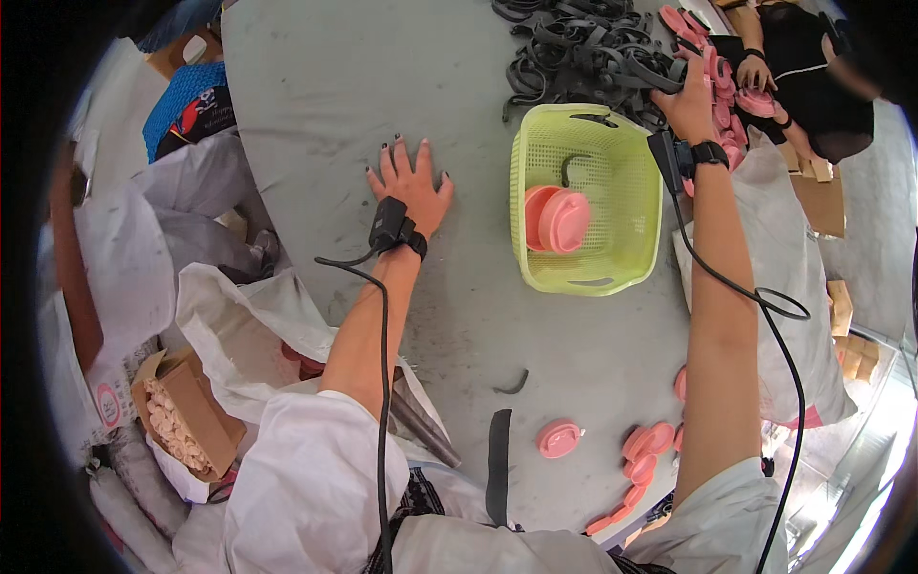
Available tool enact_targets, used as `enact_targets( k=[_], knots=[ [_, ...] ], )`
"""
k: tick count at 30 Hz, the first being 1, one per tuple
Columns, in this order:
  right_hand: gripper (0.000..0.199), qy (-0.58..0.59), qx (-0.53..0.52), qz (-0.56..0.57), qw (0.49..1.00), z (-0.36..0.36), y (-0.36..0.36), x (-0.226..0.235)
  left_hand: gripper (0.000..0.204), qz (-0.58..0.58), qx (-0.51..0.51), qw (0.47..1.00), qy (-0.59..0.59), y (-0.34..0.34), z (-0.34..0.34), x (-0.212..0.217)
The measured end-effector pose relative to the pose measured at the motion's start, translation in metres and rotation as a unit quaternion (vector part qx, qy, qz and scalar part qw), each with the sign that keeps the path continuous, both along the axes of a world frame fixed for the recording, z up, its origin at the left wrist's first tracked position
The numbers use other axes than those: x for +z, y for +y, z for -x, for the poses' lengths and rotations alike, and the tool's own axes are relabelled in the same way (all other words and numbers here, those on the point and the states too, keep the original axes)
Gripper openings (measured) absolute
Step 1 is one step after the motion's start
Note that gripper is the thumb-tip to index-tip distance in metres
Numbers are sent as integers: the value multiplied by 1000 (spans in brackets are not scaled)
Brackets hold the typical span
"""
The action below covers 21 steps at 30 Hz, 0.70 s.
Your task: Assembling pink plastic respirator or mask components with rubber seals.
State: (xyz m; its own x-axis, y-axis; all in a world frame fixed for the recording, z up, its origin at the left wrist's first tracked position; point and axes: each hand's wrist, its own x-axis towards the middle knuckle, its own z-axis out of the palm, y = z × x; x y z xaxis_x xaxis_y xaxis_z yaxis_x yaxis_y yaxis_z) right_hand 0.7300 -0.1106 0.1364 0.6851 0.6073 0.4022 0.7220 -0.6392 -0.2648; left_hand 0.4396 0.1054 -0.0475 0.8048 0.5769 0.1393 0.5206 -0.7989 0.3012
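My left hand (pixel 411 187) lies flat on the grey table (pixel 325 124), fingers spread, holding nothing. At the far right, my right hand (pixel 687 105) reaches to the edge of a tangled pile of black straps (pixel 583 53). Its thumb and fingers close around a black strap (pixel 655 75) at that edge; part of the grip is hidden. Just left of my right forearm stands a yellow-green plastic basket (pixel 585 285). Inside it are two round pink lids (pixel 564 222) and a short black strip (pixel 567 170).
Pink lids (pixel 724 86) are heaped beyond my right hand, near another person's hands (pixel 755 77). Nearer me lie a single pink lid (pixel 558 438), a row of pink pieces (pixel 641 469) and a flat black strip (pixel 497 467). White sacks (pixel 258 306) flank the table.
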Motion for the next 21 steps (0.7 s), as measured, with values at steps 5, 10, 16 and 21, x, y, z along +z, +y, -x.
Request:
enact_targets(
  k=[5, 10, 16, 21],
  knots=[
    [66, 63, -24, -22, 997, 4, -6, 20, 59, -3, 2, 1000, -4, 0, 0, 0],
    [66, -8, 0, -55, 998, 11, -16, 39, 59, -7, -5, 1000, -5, -2, 0, 3],
    [64, -27, -34, -107, 993, 47, -39, 62, 59, 3, -4, 1000, 23, -4, -1, 9],
    [60, -63, -55, -141, 987, 104, -71, 109, 58, -36, -4, 999, 30, -2, 1, 4]
  ],
)
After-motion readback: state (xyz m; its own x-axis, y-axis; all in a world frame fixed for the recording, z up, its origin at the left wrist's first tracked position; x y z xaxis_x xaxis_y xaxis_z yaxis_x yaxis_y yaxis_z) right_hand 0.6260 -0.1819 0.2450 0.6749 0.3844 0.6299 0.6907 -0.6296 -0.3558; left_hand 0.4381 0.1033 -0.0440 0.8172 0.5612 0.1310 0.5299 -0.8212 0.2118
